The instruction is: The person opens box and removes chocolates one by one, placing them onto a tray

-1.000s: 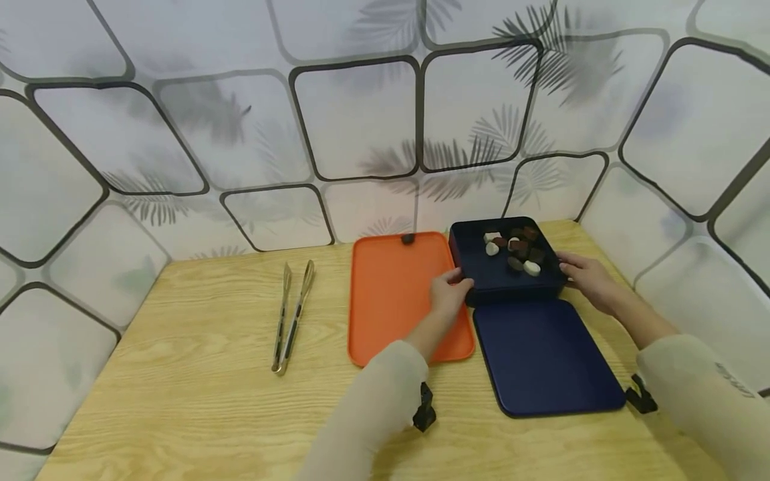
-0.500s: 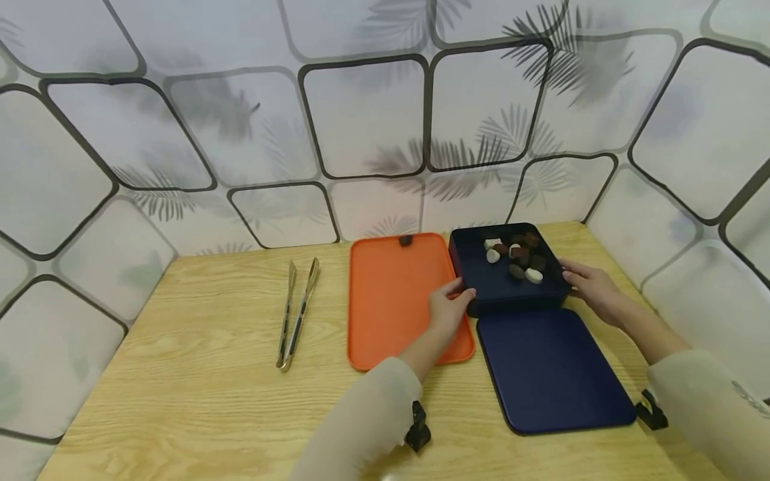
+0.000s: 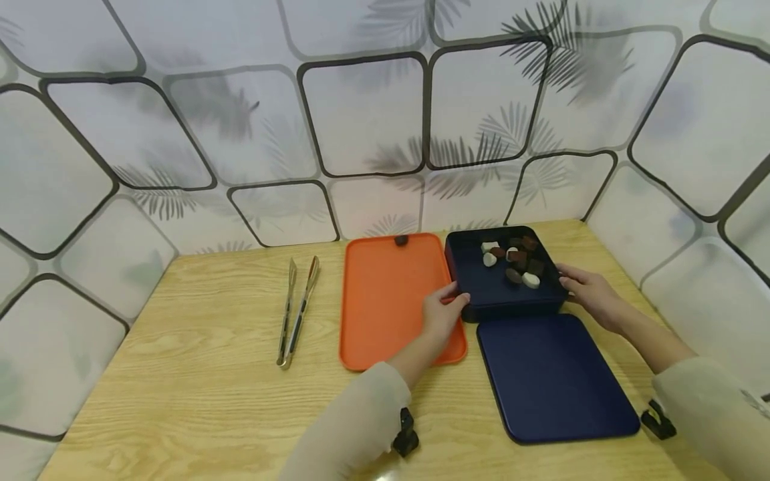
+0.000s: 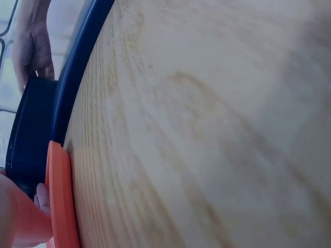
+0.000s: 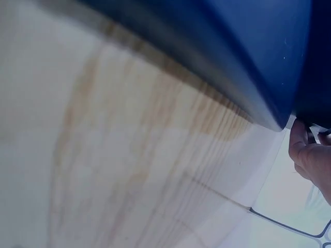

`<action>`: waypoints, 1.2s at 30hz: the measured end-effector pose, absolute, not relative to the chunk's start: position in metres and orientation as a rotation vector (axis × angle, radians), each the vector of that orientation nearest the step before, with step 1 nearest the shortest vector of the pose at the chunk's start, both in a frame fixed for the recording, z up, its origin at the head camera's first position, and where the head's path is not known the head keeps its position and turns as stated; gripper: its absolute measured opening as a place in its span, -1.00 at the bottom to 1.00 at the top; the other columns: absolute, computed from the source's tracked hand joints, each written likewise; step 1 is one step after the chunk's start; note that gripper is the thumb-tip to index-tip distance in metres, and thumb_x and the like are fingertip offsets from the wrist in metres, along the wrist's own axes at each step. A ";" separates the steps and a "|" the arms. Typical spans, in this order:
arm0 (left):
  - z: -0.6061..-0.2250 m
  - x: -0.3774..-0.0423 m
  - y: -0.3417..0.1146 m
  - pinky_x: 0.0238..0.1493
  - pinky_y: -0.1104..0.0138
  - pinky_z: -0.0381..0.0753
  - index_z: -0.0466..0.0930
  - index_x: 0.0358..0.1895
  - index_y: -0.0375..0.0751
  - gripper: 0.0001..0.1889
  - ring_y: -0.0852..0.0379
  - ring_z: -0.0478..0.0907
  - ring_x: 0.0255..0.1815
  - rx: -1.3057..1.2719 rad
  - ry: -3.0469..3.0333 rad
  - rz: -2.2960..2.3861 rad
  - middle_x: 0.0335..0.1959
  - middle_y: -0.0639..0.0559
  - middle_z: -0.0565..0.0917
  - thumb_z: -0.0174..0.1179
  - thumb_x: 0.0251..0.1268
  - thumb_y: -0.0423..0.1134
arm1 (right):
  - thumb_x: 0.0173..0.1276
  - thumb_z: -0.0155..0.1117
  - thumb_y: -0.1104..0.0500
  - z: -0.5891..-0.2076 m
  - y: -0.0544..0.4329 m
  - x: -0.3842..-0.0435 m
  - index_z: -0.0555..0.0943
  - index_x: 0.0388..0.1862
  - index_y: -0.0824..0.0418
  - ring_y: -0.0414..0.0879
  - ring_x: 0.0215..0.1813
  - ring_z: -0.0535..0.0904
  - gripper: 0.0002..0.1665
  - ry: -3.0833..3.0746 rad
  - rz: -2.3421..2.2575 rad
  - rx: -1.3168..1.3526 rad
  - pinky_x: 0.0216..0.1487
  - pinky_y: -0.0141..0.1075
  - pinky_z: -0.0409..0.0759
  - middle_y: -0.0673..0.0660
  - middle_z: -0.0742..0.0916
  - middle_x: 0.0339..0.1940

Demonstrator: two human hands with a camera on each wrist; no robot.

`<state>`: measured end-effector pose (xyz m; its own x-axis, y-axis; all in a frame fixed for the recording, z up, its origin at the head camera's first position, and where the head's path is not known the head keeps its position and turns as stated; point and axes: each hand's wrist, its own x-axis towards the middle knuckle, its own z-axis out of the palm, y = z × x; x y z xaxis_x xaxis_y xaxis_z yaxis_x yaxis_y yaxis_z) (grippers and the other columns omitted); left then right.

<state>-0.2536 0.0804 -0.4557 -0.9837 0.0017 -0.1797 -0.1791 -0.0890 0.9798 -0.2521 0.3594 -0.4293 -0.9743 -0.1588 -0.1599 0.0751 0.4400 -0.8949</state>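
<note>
Step in hand, as judged: holding or squaring up a navy, rounded-corner, open-topped box (image 3: pixel 514 310) with both hands; it sits at far right on the pale wood-grain table (image 3: pixel 198 374). A further shift would call for an even, two-sided hold, since the loose brown, dark and white pieces (image 3: pixel 518 256) on its floor could slide if it tilts. Pose: left hand (image 3: pixel 442 312) grips the near-left corner, thumb at the front and fingers along the left wall, its forearm crossing above the flat orange rectangular tray (image 3: pixel 385 300). Right hand (image 3: pixel 595 300) holds the right wall opposite, fingers bent against it in the right wrist view; thumb contact cannot be told. Forearms angle inward from the near side. Box lies just right of the tray; whether edges touch, cannot tell. A small dark lump (image 3: pixel 401 240) sits at the tray's far edge. A flat navy panel (image 3: pixel 556 377) lies just nearer than the box. Metal tongs with dark grips (image 3: pixel 296 329), left of the tray, are untouched.
</note>
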 end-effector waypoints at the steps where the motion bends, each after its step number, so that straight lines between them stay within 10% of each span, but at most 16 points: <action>1: -0.455 -0.253 0.080 -0.14 0.33 0.60 0.58 0.13 -0.22 -0.57 0.17 0.57 -0.19 -0.197 2.043 2.213 -0.04 -0.04 0.64 0.32 0.14 -0.30 | 0.59 -0.31 0.11 -0.428 0.359 -0.251 -0.14 0.48 0.41 0.39 0.42 0.00 -0.35 2.475 -1.545 -0.078 -0.05 -0.59 0.46 0.51 0.04 0.45; 10: -0.451 -0.249 0.074 -0.07 0.30 0.59 0.58 0.13 -0.23 -0.57 0.14 0.57 -0.09 -0.187 2.012 2.209 -0.02 -0.06 0.64 0.31 0.15 -0.29 | 0.58 -0.29 0.15 -0.421 0.353 -0.245 -0.08 0.46 0.46 0.46 0.37 0.09 -0.37 2.603 -1.379 -0.093 0.05 -0.27 0.55 0.58 0.09 0.40; 18: -0.452 -0.248 0.069 -0.04 0.29 0.59 0.59 0.10 -0.28 -0.59 0.17 0.61 -0.18 -0.195 1.897 2.279 -0.07 -0.06 0.64 0.33 0.16 -0.30 | 0.56 -0.25 -0.10 -0.418 0.343 -0.244 -0.15 0.46 0.51 0.54 0.35 0.05 -0.17 2.779 -1.030 -0.144 0.22 0.29 0.17 0.62 0.09 0.38; 29: -0.445 -0.249 0.035 -0.05 0.22 0.60 0.50 0.22 -0.25 -0.54 0.02 0.60 -0.02 0.204 2.044 1.946 0.13 -0.14 0.57 0.26 0.25 -0.24 | 0.48 -0.06 -0.18 -0.424 0.332 -0.238 -0.51 0.37 0.56 0.54 0.40 -0.30 0.15 2.819 -0.894 -0.306 0.30 0.34 -0.13 0.60 -0.29 0.40; 36: -0.433 -0.251 0.000 0.05 0.24 0.54 0.43 0.28 -0.22 -0.48 -0.04 0.53 0.10 0.558 2.358 1.873 0.11 -0.20 0.57 0.27 0.24 -0.22 | 0.40 0.06 -0.21 -0.431 0.331 -0.236 -0.46 0.41 0.53 0.54 0.41 -0.23 0.22 2.940 -0.717 -0.390 0.29 0.33 -0.08 0.64 -0.19 0.41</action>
